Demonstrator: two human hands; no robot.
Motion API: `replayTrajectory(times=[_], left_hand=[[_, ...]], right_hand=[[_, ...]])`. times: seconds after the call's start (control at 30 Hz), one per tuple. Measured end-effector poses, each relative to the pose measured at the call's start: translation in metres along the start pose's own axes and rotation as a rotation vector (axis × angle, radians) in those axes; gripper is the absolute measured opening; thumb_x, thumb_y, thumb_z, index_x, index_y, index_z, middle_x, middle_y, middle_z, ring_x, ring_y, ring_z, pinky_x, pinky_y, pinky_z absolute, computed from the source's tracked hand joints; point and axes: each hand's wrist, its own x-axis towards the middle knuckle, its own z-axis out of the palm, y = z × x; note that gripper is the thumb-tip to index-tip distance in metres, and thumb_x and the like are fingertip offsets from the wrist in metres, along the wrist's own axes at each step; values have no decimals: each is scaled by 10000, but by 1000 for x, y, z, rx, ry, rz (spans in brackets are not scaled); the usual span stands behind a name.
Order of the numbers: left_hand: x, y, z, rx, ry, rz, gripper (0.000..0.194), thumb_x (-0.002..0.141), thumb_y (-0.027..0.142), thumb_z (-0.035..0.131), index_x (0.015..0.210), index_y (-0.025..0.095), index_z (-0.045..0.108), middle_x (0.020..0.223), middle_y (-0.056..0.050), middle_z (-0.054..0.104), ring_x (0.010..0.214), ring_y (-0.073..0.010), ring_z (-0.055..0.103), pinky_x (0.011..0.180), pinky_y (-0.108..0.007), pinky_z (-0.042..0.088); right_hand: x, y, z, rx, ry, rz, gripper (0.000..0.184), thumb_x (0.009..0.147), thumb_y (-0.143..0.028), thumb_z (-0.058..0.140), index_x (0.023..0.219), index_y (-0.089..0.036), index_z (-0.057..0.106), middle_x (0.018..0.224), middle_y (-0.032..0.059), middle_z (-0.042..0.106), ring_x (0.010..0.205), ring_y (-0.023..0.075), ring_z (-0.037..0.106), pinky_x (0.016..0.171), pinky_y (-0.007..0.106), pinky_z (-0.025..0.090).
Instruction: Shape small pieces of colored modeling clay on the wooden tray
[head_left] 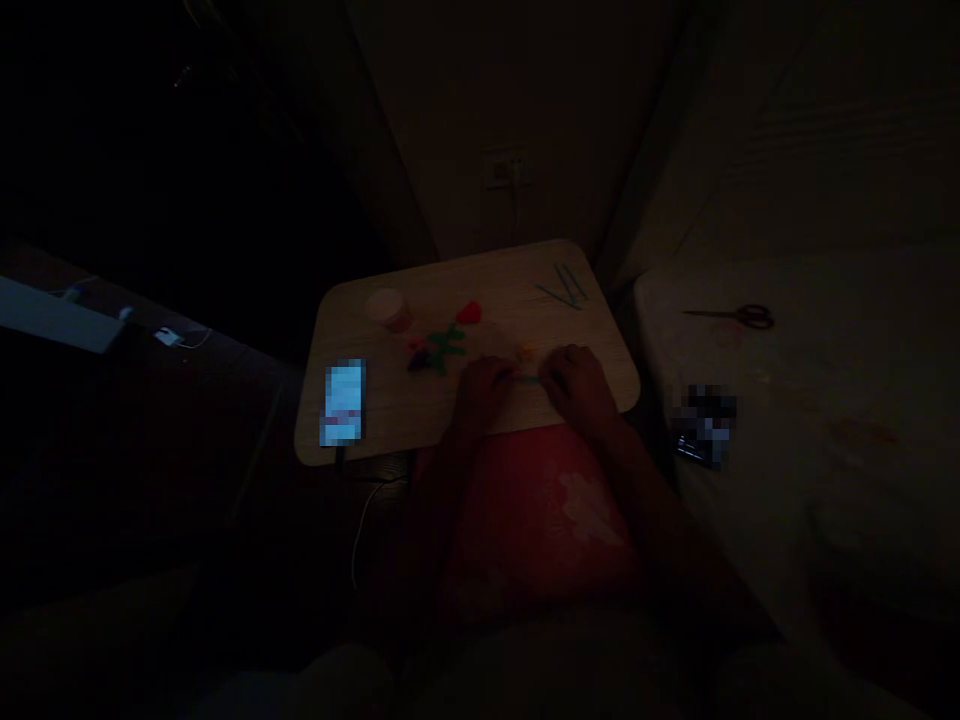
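Note:
In dim light, both hands are low over a small pale table. My left hand has its fingers closed around one end of a thin blue-green stick. The other end meets the curled fingers of my right hand. Just beyond the stick is a small orange piece. Left of my left hand lie branching green pieces, with a dark lump and a pinkish lump beside them. Farther back sits a red lump. Darkness hides the fine shapes and the fingertips.
A pale round tub stands at the table's back left, with a lit phone nearer me. Several thin sticks lie at the back right. On the light surface to the right are scissors and a blurred dark object.

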Motion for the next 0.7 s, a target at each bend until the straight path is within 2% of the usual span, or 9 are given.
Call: replayTrajectory(times=[0.37,0.57,0.7], left_hand=[[1,0,1,-44,3,20,63,929,242,762,921,208,815,945,-54,814,897,-215,737,925,-374,579],[-1,-3,4,-164,77,46,119,921,188,747,1025,194,805,1011,-61,808,931,-200,747,909,-349,600],[-3,-3,5,-182,79,28,144,942,213,728,1067,192,795,1057,-75,809,956,-205,752,913,-353,602]], right_hand=[[2,6,-1,-11,55,-25,120,956,-240,610,955,-199,723,1024,130,688,1022,309,584,939,453,465],[1,4,-3,18,40,-27,106,948,-249,617,970,-208,712,1033,123,709,1031,310,601,963,463,463],[-1,1,-5,-7,40,-26,107,942,-242,622,980,-204,715,1042,129,708,1032,316,593,949,460,467]])
